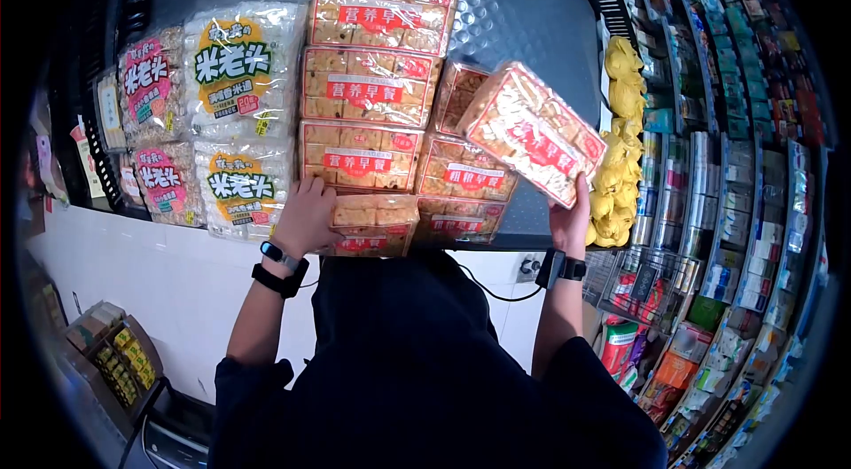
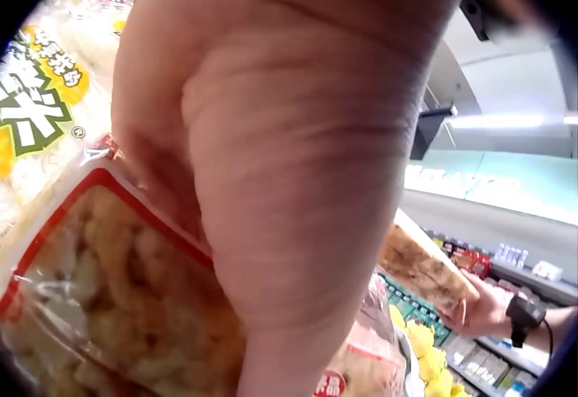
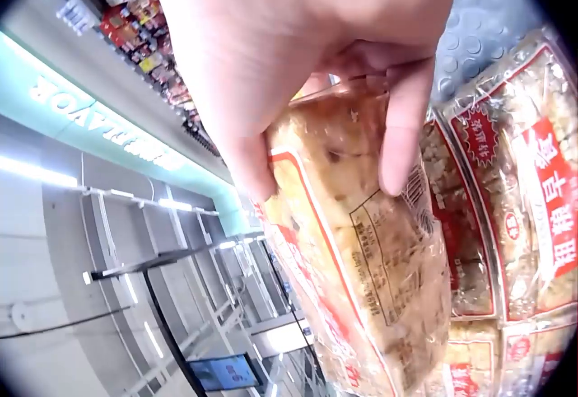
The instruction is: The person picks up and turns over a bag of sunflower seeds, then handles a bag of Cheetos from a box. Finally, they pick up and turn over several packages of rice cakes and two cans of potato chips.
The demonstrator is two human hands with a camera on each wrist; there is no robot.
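My right hand grips one end of a red-and-clear pastry pack, held tilted above the shorter right column of packs. In the right wrist view the thumb and fingers of the right hand pinch the end of that pack. At the near end of the longer column, my left hand rests at the left edge of the nearest pack. The left wrist view has the left hand large against a pack, its fingertips hidden.
Large bags of puffed rice snacks lie left of the pastry columns. Yellow wrapped items line the right edge of the dark display surface. Stocked shelves stand farther right, and a wire basket is near the right forearm.
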